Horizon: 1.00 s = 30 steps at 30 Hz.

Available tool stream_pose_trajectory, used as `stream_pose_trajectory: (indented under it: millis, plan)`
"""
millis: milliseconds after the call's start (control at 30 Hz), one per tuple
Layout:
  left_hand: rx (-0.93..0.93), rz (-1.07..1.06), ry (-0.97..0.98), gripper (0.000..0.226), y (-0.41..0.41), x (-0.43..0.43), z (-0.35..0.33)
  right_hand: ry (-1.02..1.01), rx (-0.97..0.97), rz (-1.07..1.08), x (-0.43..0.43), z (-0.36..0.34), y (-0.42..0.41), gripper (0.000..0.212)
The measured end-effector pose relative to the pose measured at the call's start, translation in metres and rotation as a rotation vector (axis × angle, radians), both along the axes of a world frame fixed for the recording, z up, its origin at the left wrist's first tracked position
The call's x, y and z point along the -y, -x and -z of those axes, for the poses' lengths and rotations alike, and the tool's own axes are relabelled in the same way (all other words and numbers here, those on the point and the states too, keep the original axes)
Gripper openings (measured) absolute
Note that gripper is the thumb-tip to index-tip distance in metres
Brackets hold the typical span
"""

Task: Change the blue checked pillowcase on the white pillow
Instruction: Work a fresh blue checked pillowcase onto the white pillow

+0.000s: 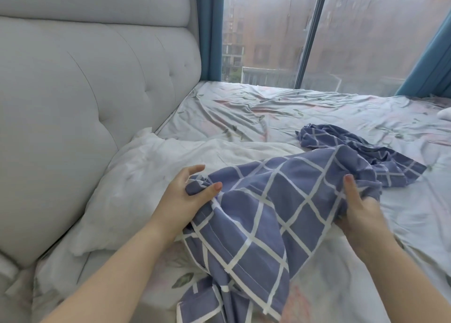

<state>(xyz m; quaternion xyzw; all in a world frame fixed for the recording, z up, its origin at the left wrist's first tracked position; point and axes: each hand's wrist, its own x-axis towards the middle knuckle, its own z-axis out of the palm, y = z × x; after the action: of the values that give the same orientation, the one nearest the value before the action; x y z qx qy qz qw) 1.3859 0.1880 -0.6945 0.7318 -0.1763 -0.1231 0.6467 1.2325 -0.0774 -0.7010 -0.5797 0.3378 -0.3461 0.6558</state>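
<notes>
A bare white pillow (pixel 136 176) lies on the bed against the headboard. Over its near right part hangs a blue checked pillowcase (pixel 263 215), bunched and draping down toward me. My left hand (pixel 188 195) pinches its left edge between thumb and fingers. The bunched right edge is gripped by my right hand (pixel 358 210). A second blue checked pillowcase (pixel 346 146) lies crumpled on the sheet just behind the first.
The padded grey headboard (pixel 85 90) rises on the left. A wrinkled floral sheet (pixel 280 110) covers the mattress up to a large window (pixel 280 34) with blue curtains (pixel 211 29). Something white (pixel 445 113) sits at the far right edge.
</notes>
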Motion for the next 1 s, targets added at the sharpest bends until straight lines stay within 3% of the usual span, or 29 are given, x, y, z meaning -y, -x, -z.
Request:
stream_pose_trajectory:
  millis: [67,133,200,267,367,467,567,633,733,800,900,1000]
  plan:
    - [0.037,-0.037,-0.004,0.056,0.003,0.002,0.000,0.091,-0.234,-0.067,-0.001,0.007,0.000,0.062]
    - [0.063,-0.058,0.005,0.055,0.004,0.002,0.001,0.146,-0.272,0.001,-0.003,0.012,0.001,0.056]
    - [0.080,-0.044,0.009,0.047,0.004,0.001,0.002,0.164,-0.241,0.217,0.000,0.015,0.003,0.064]
    - [0.100,-0.034,0.005,0.037,0.005,0.001,0.004,0.205,-0.189,0.447,0.000,0.012,0.005,0.060]
    - [0.080,-0.034,0.035,0.027,0.007,0.001,0.004,0.195,0.056,0.551,0.000,0.006,0.007,0.053]
    - [0.004,-0.020,0.075,0.018,0.009,0.002,0.003,0.361,0.188,0.398,-0.020,-0.001,0.009,0.049]
    - [-0.097,-0.036,0.141,0.011,0.011,0.005,0.002,0.731,0.084,0.243,-0.042,-0.001,0.009,0.048]
    - [-0.128,-0.028,0.150,0.010,0.013,0.007,0.002,0.866,0.020,0.017,-0.056,0.003,0.006,0.066]
    - [-0.148,0.023,0.156,0.014,0.016,0.011,0.002,0.857,-0.077,-0.438,-0.090,0.008,0.002,0.103]
    - [-0.173,0.109,0.153,0.022,0.020,0.013,0.001,0.946,-0.152,-0.602,-0.109,0.019,0.000,0.112]
    - [-0.272,0.339,0.194,0.042,0.030,0.015,-0.002,0.997,-0.233,-0.599,-0.120,0.034,-0.006,0.108]
    - [-0.354,0.381,0.196,0.048,0.035,0.017,-0.005,0.725,-0.161,-0.498,-0.119,0.034,-0.010,0.081]
